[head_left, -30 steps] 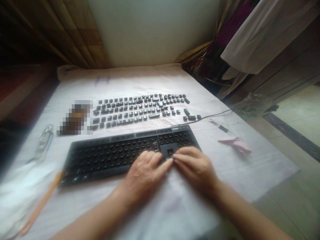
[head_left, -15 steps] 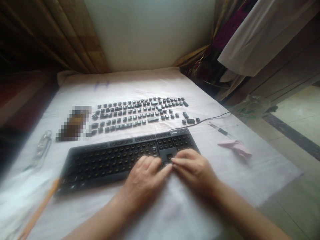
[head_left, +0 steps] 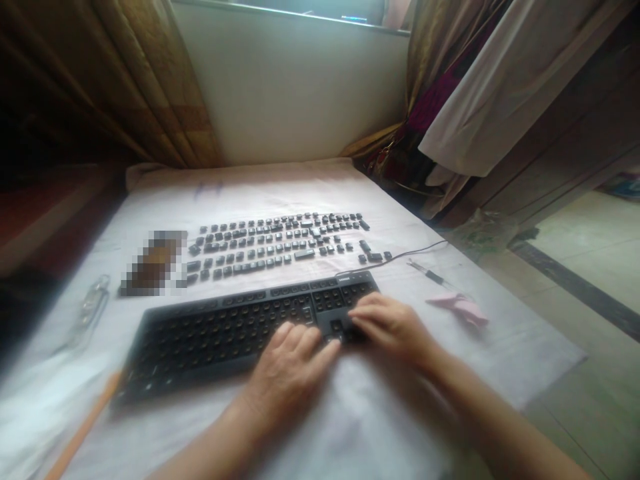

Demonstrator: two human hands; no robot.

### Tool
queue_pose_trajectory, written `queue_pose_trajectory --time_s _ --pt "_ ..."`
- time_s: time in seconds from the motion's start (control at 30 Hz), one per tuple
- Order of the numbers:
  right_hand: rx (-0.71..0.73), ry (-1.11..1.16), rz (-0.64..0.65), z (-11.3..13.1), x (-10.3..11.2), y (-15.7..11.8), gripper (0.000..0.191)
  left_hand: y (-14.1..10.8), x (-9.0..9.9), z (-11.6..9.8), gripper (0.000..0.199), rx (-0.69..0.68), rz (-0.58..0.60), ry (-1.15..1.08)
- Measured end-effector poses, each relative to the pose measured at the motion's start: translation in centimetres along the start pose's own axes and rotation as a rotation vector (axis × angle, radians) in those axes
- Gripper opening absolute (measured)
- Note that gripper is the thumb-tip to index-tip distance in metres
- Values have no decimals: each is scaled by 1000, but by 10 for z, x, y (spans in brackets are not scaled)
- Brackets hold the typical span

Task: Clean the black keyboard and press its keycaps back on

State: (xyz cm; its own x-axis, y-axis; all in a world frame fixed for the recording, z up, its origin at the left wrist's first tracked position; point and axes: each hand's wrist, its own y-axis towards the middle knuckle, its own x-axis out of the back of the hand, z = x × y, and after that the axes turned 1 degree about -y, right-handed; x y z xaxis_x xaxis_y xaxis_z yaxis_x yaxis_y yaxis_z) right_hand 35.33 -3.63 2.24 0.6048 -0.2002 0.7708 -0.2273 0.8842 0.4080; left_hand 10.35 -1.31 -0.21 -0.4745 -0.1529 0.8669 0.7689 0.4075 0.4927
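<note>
A black computer keyboard (head_left: 210, 333) without most of its keycaps lies slantwise on the cloth, its rows of key posts showing. My left hand (head_left: 290, 363) rests on its near edge, fingers bent over the lower rows and thumb reaching to the arrow-key area. Over the number pad at the right end is my right hand (head_left: 395, 327), thumb and fingers pinched together. Whatever sits between those fingertips is too small or hidden to make out. Beyond the keyboard, loose black keycaps (head_left: 256, 254) are laid out in several rows.
A white cloth covers the table (head_left: 505, 360). To the right lie a black-handled tool (head_left: 434, 277), a pink cloth (head_left: 463, 309) and the keyboard cable (head_left: 417, 249). At left are a blurred-out object (head_left: 153, 265), a clear packet (head_left: 93, 303) and an orange stick (head_left: 87, 423).
My right hand has drawn slightly away from my left thumb, opening a gap at the arrow keys. The view has tilted up, showing more of the window.
</note>
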Motion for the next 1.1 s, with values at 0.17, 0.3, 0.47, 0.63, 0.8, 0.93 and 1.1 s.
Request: queue_pose_trajectory --time_s 0.17,0.3,0.47,0.63,0.8,0.93,1.1 --pt "-275 -482 0 -48 21 39 18 -2 -1 0 33 -6 4 -1" --pt "-321 -572 59 -76 24 67 19 -2 0 -1 34 -5 16 12" --pt "-322 -579 173 -86 24 84 15 -1 2 -1 34 0 3 15" --pt "-332 -547 190 -85 26 92 10 -1 2 -1 32 2 -11 13" --pt "-324 -462 118 -60 38 77 14 0 2 -1 33 4 -15 13" --pt "-134 -141 116 -23 33 35 14 0 2 -1 32 4 -28 16" --pt "-42 -11 181 5 8 -3 13 1 3 -1 35 1 -25 27"
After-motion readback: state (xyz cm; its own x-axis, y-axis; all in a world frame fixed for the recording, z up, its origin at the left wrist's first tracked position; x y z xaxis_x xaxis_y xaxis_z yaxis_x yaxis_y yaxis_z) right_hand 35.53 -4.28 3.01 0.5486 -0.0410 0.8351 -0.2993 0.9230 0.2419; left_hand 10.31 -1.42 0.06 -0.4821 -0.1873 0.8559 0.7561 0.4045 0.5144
